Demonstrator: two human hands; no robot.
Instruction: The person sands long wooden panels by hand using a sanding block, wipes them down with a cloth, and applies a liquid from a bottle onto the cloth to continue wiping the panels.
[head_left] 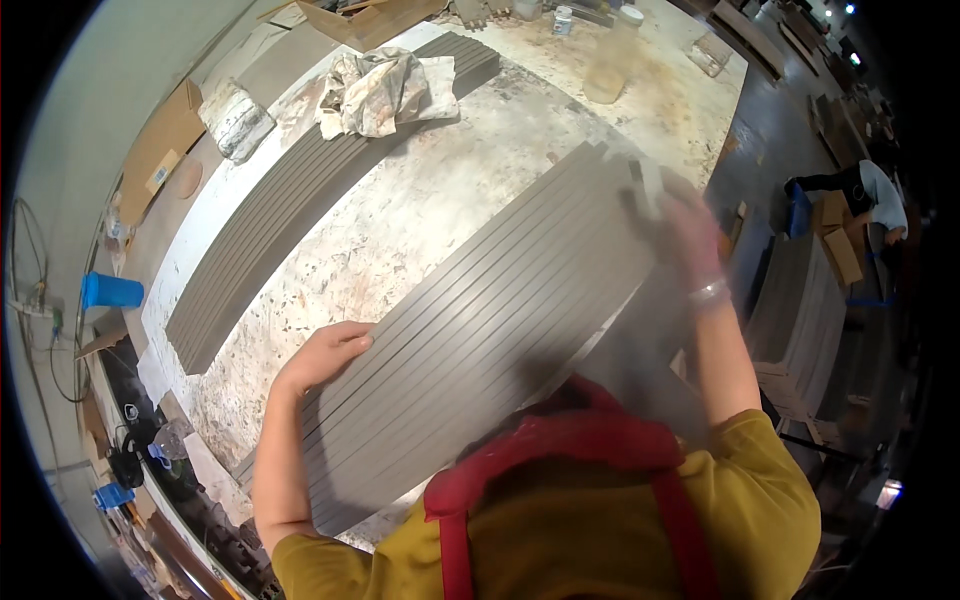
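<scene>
Worktable (390,240) is the biggest thing we've got, its pale speckled top stained & running out past the near slats (470,320) on the far & L sides. Those slats, our landmark, are grey-brown, side by side, laid diagonally w/ the far end to the R; near long edge sits close to our apron (550,440), so v. little room that side. Beyond & L of the near slats, a curved far set of slats (270,220) runs roughly alongside; btwn the two we see a wide open strip of tabletop. More open top past the landmark's far end, up to the tbl's R edge, w/ floor below.

Crumpled cloth (375,90) lies on the far set, beyond the near slats; wrapped bundle (237,120) is farther L of them.

Our L hand (322,357) is at the near slats' far long edge: fingers loosely bent, part open, touching that edge, not closed round it. Our R hand (690,225) is at the landmark's R end, motion-blurred; can't tell how far its fingers are open. Blue cup (112,290) stands well L of the near slats. Small pale piece (650,190) shows by the R fingers; can't tell if they've got hold of it.
</scene>
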